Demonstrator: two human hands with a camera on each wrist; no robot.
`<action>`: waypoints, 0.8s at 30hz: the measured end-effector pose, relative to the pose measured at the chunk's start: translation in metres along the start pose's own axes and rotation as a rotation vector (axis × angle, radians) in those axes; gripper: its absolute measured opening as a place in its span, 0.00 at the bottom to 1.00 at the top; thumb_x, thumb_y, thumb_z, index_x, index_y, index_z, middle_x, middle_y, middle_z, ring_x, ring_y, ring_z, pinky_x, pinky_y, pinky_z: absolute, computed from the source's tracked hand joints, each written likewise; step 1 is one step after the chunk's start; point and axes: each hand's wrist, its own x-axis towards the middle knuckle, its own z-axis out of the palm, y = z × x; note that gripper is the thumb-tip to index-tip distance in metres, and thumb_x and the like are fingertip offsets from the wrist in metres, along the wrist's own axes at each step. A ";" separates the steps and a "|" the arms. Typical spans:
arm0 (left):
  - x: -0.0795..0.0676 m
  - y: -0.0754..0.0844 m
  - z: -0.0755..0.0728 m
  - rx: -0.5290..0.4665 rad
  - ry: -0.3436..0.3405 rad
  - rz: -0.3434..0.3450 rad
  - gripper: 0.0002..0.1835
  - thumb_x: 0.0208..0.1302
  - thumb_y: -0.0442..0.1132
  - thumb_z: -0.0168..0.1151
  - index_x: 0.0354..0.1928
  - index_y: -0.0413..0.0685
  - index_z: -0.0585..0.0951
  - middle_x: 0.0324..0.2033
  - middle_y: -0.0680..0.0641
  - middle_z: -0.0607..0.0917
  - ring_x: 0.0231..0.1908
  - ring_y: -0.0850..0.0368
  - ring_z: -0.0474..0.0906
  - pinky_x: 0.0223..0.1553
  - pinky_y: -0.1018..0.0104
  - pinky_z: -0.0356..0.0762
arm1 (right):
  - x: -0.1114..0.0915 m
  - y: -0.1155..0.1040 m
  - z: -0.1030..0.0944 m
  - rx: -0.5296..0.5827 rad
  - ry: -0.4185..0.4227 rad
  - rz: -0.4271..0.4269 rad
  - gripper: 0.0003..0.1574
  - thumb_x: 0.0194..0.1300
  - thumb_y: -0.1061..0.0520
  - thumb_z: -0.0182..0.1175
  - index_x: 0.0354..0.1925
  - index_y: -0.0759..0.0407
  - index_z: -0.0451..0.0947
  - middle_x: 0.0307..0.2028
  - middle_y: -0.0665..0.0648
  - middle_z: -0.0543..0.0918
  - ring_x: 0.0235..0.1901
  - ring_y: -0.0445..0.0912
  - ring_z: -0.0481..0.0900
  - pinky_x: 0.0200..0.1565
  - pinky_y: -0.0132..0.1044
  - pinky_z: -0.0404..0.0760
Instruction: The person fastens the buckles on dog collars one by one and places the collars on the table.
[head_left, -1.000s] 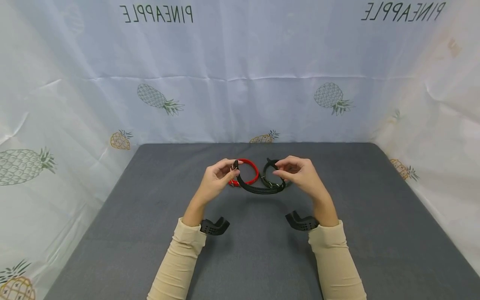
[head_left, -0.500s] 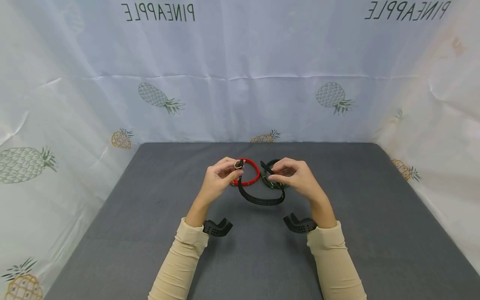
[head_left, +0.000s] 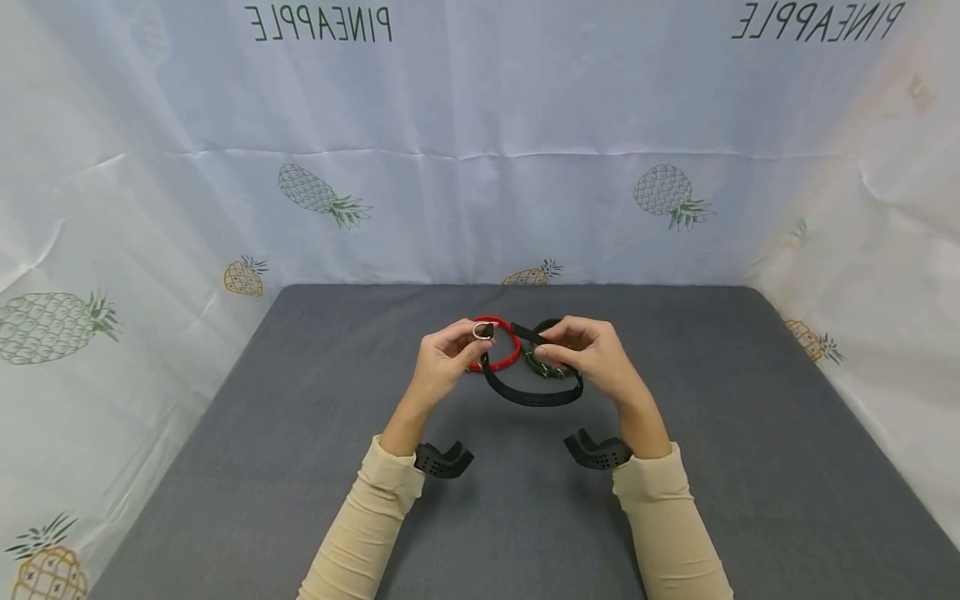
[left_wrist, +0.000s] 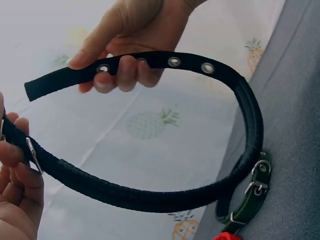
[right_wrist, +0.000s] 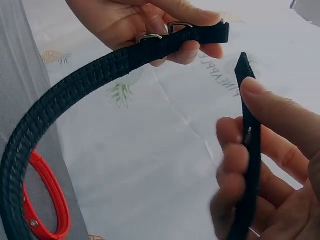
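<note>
A black collar (head_left: 532, 398) with metal eyelets hangs in a curve between my two hands, above the table. My left hand (head_left: 444, 358) pinches its buckle end, where a metal ring and buckle (right_wrist: 180, 26) show. The eyelet end is gripped between thumb and fingers of my right hand (head_left: 588, 350), its tip (left_wrist: 37, 89) pointing left toward the buckle. Both ends are apart, so the collar is unfastened. Behind my hands lie a red collar (head_left: 501, 365) and a dark green collar (head_left: 537, 367), each looped on the table and partly hidden.
A grey cloth covers the table (head_left: 517, 517). A white curtain (head_left: 480, 100) with printed pineapples hangs along the back and sides. Each wrist carries a black camera mount (head_left: 444, 460).
The collar's eyelet end has come out from behind my right hand and now points left. My left hand has shifted slightly right, and its metal ring has turned into view.
</note>
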 end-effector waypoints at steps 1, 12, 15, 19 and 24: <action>0.000 -0.001 0.001 -0.001 0.003 0.008 0.31 0.61 0.49 0.64 0.42 0.17 0.76 0.34 0.66 0.81 0.27 0.71 0.72 0.27 0.76 0.70 | 0.000 -0.001 0.000 -0.001 0.016 0.002 0.11 0.59 0.65 0.66 0.39 0.72 0.81 0.23 0.44 0.81 0.19 0.38 0.74 0.25 0.33 0.76; -0.001 -0.003 0.004 0.085 -0.019 0.010 0.30 0.60 0.53 0.62 0.40 0.24 0.79 0.33 0.68 0.80 0.25 0.67 0.70 0.29 0.77 0.70 | -0.003 -0.007 0.000 -0.009 0.079 -0.025 0.12 0.57 0.65 0.68 0.39 0.73 0.82 0.23 0.37 0.81 0.15 0.38 0.69 0.19 0.35 0.72; -0.002 -0.002 0.004 0.132 -0.042 -0.019 0.27 0.61 0.50 0.62 0.42 0.26 0.80 0.34 0.58 0.82 0.25 0.68 0.68 0.28 0.75 0.70 | -0.004 -0.008 0.000 -0.031 0.069 -0.018 0.12 0.56 0.64 0.69 0.39 0.71 0.83 0.26 0.35 0.82 0.17 0.35 0.72 0.20 0.33 0.73; -0.002 -0.001 0.004 0.188 -0.094 -0.051 0.26 0.61 0.50 0.62 0.44 0.29 0.81 0.32 0.40 0.82 0.25 0.68 0.69 0.28 0.74 0.70 | -0.005 -0.010 0.000 -0.057 0.048 -0.020 0.13 0.56 0.63 0.69 0.39 0.69 0.84 0.29 0.35 0.83 0.21 0.39 0.77 0.25 0.31 0.76; -0.001 -0.003 0.006 0.264 -0.140 -0.016 0.18 0.62 0.43 0.63 0.44 0.33 0.83 0.29 0.38 0.82 0.25 0.63 0.72 0.28 0.74 0.72 | -0.005 -0.012 0.000 -0.088 0.026 -0.031 0.12 0.55 0.63 0.69 0.39 0.68 0.84 0.30 0.47 0.85 0.23 0.38 0.79 0.28 0.32 0.79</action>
